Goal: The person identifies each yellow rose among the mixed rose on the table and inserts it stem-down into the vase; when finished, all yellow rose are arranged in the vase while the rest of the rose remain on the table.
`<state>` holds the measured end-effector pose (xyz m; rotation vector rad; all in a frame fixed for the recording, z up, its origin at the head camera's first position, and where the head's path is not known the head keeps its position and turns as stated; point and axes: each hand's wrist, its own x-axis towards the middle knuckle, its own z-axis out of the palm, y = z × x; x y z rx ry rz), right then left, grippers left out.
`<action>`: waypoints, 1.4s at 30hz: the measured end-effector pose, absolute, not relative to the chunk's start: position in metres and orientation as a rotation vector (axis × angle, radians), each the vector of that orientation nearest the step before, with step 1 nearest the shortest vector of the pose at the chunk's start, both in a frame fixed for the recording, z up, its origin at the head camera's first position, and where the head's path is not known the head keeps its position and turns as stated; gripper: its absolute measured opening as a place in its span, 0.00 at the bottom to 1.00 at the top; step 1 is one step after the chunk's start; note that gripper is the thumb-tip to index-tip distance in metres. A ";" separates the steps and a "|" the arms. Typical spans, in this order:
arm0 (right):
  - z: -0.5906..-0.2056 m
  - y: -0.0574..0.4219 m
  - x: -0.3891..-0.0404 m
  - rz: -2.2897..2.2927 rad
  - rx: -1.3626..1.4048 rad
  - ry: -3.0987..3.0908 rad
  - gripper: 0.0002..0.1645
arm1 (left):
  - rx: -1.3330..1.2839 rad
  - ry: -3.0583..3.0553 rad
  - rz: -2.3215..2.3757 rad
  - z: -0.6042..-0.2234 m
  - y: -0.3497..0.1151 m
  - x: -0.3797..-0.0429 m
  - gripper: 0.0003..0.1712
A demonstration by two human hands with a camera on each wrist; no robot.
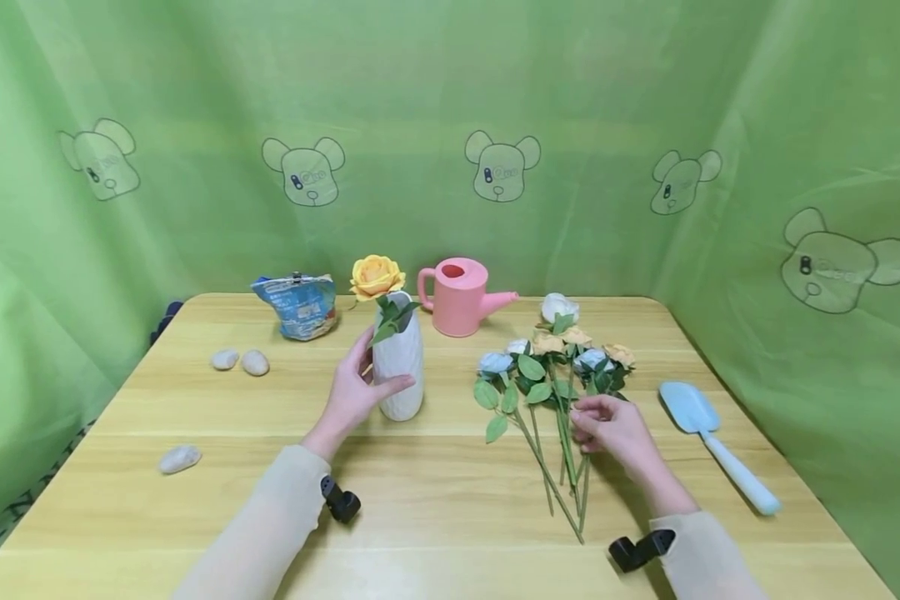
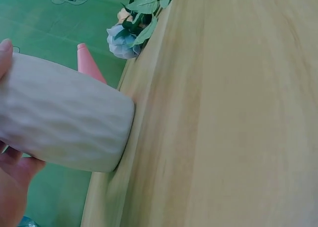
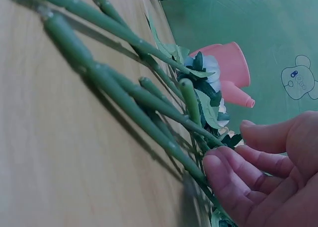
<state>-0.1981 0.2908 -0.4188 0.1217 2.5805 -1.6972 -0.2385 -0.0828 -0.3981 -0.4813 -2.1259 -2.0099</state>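
Observation:
My left hand (image 1: 355,393) grips a white textured vase (image 1: 401,383), thumb across its front and fingers round the far side. The vase stands upright on the table with a yellow rose (image 1: 377,277) in its mouth. In the left wrist view, the side and base of the vase fill the left part. My right hand (image 1: 607,427) is at the stems (image 1: 566,454) of a loose bunch of artificial flowers. Its fingertips (image 3: 216,170) touch the green stems, while the thumb stands apart from them. Blue (image 1: 495,363), peach and white flower heads lie at the far end.
A pink watering can (image 1: 459,300) stands behind the vase, with a clipped blue bag (image 1: 305,308) to its left. Several stones, including one near the front left (image 1: 179,459), lie on the table. On the right is a light-blue trowel (image 1: 690,407). Green curtains surround the table.

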 end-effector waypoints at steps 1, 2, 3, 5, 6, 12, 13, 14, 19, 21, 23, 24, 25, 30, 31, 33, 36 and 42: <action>-0.419 0.291 -0.198 -1.678 0.115 2.586 0.25 | -0.475 -2.126 -2.015 -0.401 -0.083 -0.240 0.50; -0.419 0.290 -0.199 -1.661 0.104 2.591 0.25 | -0.466 -2.130 -2.013 -0.403 -0.083 -0.242 0.50; -0.419 0.290 -0.199 -1.646 0.094 2.592 0.25 | -0.457 -2.132 -2.014 -0.407 -0.083 -0.244 0.50; -0.419 0.289 -0.200 -1.617 0.081 2.596 0.25 | -0.442 -2.138 -2.007 -0.413 -0.083 -0.249 0.50; -0.419 0.288 -0.200 -1.604 0.081 2.601 0.24 | -0.442 -2.138 -2.003 -0.416 -0.083 -0.251 0.51; -0.418 0.282 -0.203 -1.517 0.153 2.618 0.24 | -0.446 -2.119 -1.990 -0.425 -0.083 -0.254 0.50; -0.418 0.281 -0.203 -1.502 0.164 2.620 0.23 | -0.437 -2.121 -1.992 -0.425 -0.082 -0.254 0.50; -0.418 0.280 -0.203 -1.491 0.170 2.623 0.23 | -0.432 -2.121 -1.996 -0.425 -0.082 -0.254 0.50; -0.416 0.276 -0.203 -1.493 0.202 2.618 0.21 | -0.400 -2.143 -2.016 -0.425 -0.082 -0.253 0.50; -0.416 0.276 -0.203 -1.520 0.226 2.609 0.21 | -0.389 -2.156 -2.026 -0.424 -0.082 -0.253 0.50; -0.416 0.277 -0.204 -1.573 0.251 2.586 0.22 | -0.384 -2.159 -2.044 -0.424 -0.082 -0.253 0.51; -0.416 0.277 -0.204 -1.598 0.256 2.577 0.22 | -0.380 -2.160 -2.052 -0.423 -0.082 -0.252 0.51; -0.416 0.278 -0.204 -1.625 0.258 2.565 0.23 | -0.380 -2.158 -2.060 -0.423 -0.082 -0.253 0.51; -0.412 0.279 -0.203 -1.719 0.274 2.515 0.25 | -0.371 -2.154 -2.066 -0.425 -0.083 -0.253 0.50; -0.411 0.279 -0.202 -1.723 0.279 2.511 0.25 | -0.372 -2.152 -2.058 -0.425 -0.083 -0.253 0.50; -0.407 0.279 -0.200 -1.730 0.279 2.512 0.25 | -0.375 -2.150 -2.045 -0.426 -0.083 -0.253 0.50; -0.404 0.279 -0.197 -1.745 0.269 2.528 0.25 | -0.387 -2.140 -2.025 -0.428 -0.082 -0.253 0.50; -0.399 0.281 -0.196 -1.794 0.261 2.583 0.23 | -0.384 -2.141 -2.040 -0.428 -0.083 -0.253 0.50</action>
